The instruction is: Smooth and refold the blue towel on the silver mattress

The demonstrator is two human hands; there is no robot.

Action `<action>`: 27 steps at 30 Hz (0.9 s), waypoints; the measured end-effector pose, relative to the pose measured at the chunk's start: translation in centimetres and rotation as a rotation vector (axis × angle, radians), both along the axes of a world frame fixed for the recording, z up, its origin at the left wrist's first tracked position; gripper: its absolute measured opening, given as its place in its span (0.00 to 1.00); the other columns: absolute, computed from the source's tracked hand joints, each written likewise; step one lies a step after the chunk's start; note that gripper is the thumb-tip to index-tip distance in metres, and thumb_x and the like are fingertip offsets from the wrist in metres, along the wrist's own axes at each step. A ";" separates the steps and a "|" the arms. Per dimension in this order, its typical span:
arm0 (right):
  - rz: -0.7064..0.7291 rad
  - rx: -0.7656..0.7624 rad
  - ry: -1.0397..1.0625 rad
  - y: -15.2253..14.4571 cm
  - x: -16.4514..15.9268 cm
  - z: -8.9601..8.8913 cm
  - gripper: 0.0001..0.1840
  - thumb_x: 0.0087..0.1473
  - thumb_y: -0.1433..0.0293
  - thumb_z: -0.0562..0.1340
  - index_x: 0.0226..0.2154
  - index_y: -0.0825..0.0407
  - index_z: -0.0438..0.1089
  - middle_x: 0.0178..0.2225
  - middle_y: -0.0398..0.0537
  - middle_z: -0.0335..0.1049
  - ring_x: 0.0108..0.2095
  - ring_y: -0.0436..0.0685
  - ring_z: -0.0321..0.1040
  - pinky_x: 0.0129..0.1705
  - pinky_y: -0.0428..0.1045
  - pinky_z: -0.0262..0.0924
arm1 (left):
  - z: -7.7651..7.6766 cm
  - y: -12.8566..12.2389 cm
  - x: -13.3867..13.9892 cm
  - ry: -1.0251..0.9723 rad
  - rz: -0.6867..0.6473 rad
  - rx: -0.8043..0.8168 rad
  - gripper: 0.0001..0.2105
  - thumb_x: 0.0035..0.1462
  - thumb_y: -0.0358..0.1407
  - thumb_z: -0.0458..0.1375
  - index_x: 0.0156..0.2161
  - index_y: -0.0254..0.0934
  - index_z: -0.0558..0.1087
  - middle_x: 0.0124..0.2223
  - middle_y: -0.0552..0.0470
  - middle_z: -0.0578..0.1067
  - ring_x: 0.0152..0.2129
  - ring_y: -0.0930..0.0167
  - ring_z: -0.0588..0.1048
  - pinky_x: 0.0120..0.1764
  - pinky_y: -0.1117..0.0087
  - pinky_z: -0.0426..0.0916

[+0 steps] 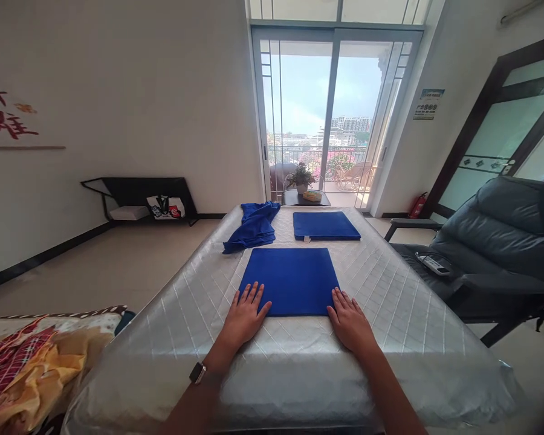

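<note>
A flat, square-folded blue cloth (294,278) lies before me on a mattress in a shiny plastic cover (185,320). My left hand (245,314) rests on its near left corner, fingers spread and flat. On the near right edge lies my right hand (350,317), its fingers stretched out and holding nothing. Farther back on the right sits a second folded blue cloth (326,225) with a small white tag at its near edge. To the left of that, a crumpled blue cloth (256,226) is heaped loosely near the mattress's far left edge.
A dark padded armchair (503,241) with a white power strip (435,264) on it stands at the right. Patterned and yellow fabrics (40,368) lie at the lower left. Beyond the mattress, a potted plant (301,176) stands before the sliding glass door. A black rack (149,199) is by the left wall.
</note>
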State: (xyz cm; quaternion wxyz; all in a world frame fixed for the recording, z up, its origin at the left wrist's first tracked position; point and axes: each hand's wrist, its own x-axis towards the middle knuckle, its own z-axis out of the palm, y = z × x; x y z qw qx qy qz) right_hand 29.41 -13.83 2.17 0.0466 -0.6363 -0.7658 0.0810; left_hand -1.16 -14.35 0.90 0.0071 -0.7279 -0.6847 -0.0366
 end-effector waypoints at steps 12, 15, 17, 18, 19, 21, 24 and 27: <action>-0.007 0.007 -0.016 0.1 -0.1 0.0 0.33 0.69 0.60 0.40 0.71 0.56 0.42 0.72 0.48 0.37 0.71 0.56 0.34 0.70 0.57 0.31 | -0.7 -0.1 0.0 -0.022 -0.003 0.036 0.35 0.68 0.55 0.37 0.71 0.35 0.50 0.72 0.45 0.49 0.69 0.58 0.48 0.67 0.50 0.43; -0.007 0.014 -0.022 0.1 -0.1 0.0 0.33 0.69 0.61 0.41 0.71 0.56 0.43 0.72 0.48 0.38 0.71 0.56 0.36 0.70 0.57 0.32 | -0.8 -0.3 0.0 -0.030 -0.008 0.053 0.34 0.68 0.55 0.37 0.71 0.35 0.50 0.72 0.44 0.50 0.69 0.58 0.48 0.67 0.50 0.44; -0.007 0.013 -0.015 0.0 -0.1 0.1 0.33 0.69 0.60 0.41 0.71 0.55 0.43 0.72 0.48 0.39 0.71 0.56 0.36 0.70 0.57 0.33 | -0.6 -0.4 0.0 -0.026 -0.010 0.061 0.34 0.68 0.54 0.38 0.71 0.34 0.51 0.72 0.44 0.51 0.69 0.59 0.49 0.67 0.51 0.44; -0.006 0.012 -0.010 0.0 -0.1 0.1 0.33 0.69 0.60 0.41 0.71 0.56 0.43 0.72 0.48 0.39 0.71 0.56 0.36 0.70 0.57 0.33 | -0.4 -0.5 0.0 -0.021 -0.015 0.068 0.34 0.68 0.54 0.38 0.70 0.34 0.51 0.72 0.44 0.51 0.69 0.59 0.49 0.68 0.51 0.44; -0.005 0.012 -0.003 0.0 -0.1 0.1 0.33 0.69 0.60 0.40 0.70 0.56 0.43 0.72 0.48 0.39 0.71 0.56 0.36 0.70 0.57 0.33 | -0.2 -0.6 0.0 -0.015 -0.027 0.081 0.33 0.68 0.53 0.38 0.70 0.34 0.51 0.71 0.44 0.51 0.69 0.60 0.49 0.68 0.52 0.44; -0.005 0.019 0.010 0.0 -0.1 0.1 0.33 0.69 0.59 0.40 0.70 0.57 0.43 0.72 0.49 0.39 0.71 0.56 0.36 0.70 0.57 0.33 | 0.3 -0.6 0.6 -0.009 -0.062 0.106 0.32 0.69 0.51 0.38 0.70 0.34 0.52 0.71 0.45 0.52 0.69 0.61 0.49 0.68 0.52 0.45; -0.015 0.051 0.017 0.1 -0.1 -0.1 0.33 0.69 0.59 0.40 0.71 0.56 0.41 0.72 0.48 0.35 0.71 0.57 0.35 0.70 0.57 0.35 | 0.9 -0.4 3.1 -0.023 -0.171 0.099 0.31 0.70 0.50 0.38 0.70 0.34 0.54 0.71 0.44 0.52 0.68 0.62 0.51 0.67 0.54 0.48; -0.020 0.070 -0.003 0.2 0.0 -0.4 0.33 0.69 0.60 0.41 0.71 0.57 0.41 0.72 0.49 0.34 0.71 0.58 0.35 0.70 0.57 0.37 | 1.0 0.4 7.6 -0.070 -0.358 0.111 0.31 0.70 0.51 0.38 0.69 0.33 0.54 0.71 0.44 0.53 0.68 0.64 0.52 0.67 0.56 0.50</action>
